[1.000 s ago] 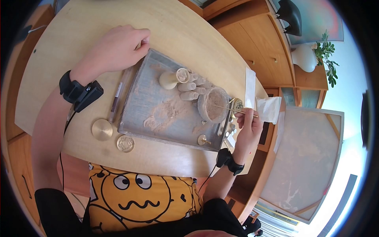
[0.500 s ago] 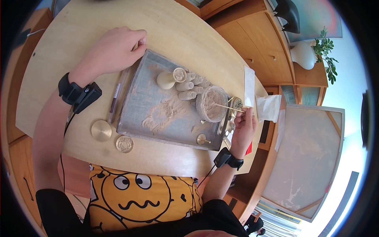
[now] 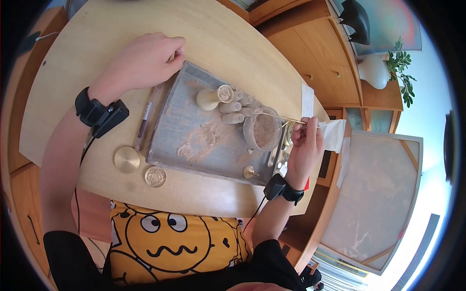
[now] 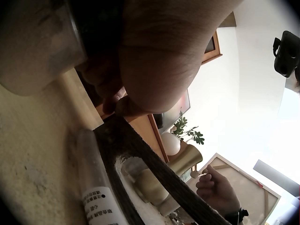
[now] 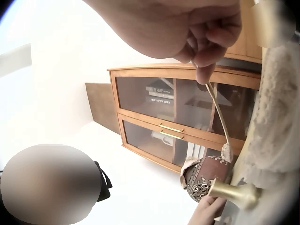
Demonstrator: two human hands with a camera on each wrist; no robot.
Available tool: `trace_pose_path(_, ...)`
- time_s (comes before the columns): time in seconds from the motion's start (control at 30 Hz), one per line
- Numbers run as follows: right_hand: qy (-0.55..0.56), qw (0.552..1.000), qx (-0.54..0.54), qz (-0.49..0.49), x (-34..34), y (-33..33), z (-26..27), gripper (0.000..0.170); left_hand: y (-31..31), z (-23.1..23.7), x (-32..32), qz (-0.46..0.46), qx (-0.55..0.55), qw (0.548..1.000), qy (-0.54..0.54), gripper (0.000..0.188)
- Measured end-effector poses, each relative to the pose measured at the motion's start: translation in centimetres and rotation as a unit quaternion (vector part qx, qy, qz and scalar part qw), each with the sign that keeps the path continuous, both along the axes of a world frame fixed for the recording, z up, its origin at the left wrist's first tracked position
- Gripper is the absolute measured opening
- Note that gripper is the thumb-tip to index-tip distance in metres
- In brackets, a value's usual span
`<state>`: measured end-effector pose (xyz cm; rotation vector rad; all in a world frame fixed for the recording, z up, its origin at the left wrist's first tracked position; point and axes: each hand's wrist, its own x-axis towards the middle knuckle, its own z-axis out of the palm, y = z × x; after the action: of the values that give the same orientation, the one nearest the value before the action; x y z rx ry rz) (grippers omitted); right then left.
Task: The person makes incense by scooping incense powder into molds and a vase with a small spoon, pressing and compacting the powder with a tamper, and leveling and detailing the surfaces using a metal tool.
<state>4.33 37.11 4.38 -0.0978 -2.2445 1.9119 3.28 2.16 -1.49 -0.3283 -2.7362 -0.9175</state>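
My right hand [image 3: 307, 148] pinches a thin brass spoon [image 3: 291, 119] by its handle. The spoon's tip lies over the far rim of a translucent bowl [image 3: 249, 133] of light brown powder; in the right wrist view a powdery clump [image 5: 227, 152] clings to that tip. Beside the bowl, inside a grey tray [image 3: 170, 131], stand a brass vase [image 3: 208, 99] and several powder-coated small tubes [image 3: 233, 118]. At the tray's far left corner my left hand [image 3: 145, 60] rests on the table, fingers loosely curled, holding nothing that shows.
Loose powder [image 3: 206, 138] is spread over the tray floor, with a brass stamp [image 3: 249, 171] near its front edge. Outside it lie a brass disc [image 3: 127, 160], a patterned brass piece [image 3: 155, 176] and a labelled clear tube [image 3: 144, 119]. A white packet [image 3: 334, 135] sits at the right.
The spoon tip has come up out of the powder and over to the bowl's far rim. My right hand has shifted slightly away from me; the left has stayed in place.
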Motion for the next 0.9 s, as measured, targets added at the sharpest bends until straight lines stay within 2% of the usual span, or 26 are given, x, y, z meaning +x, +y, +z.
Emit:
trace_pose_path(0.43,0.004,0.991,0.130,0.010,0.2,-3.5,1.7,0.031,0.1,0.2,0.0,0.006,-0.005,1.000,-0.016,0.016)
trace_pose_path(0.5,0.016,0.984,0.176,0.012,0.3,-3.7,2.0,0.031,0.1,0.1,0.0,0.006,-0.006,1.000,-0.007,0.016)
trace_pose_path(0.8,0.054,0.969,0.239,0.039,1.4,-5.4,3.9,0.026,0.0,0.1,-0.2,-0.002,-0.001,1.000,0.002,0.016)
trace_pose_path(0.9,0.069,0.966,0.247,0.016,1.7,-5.3,4.1,0.024,0.0,0.1,-0.1,-0.003,0.000,1.000,-0.002,0.016)
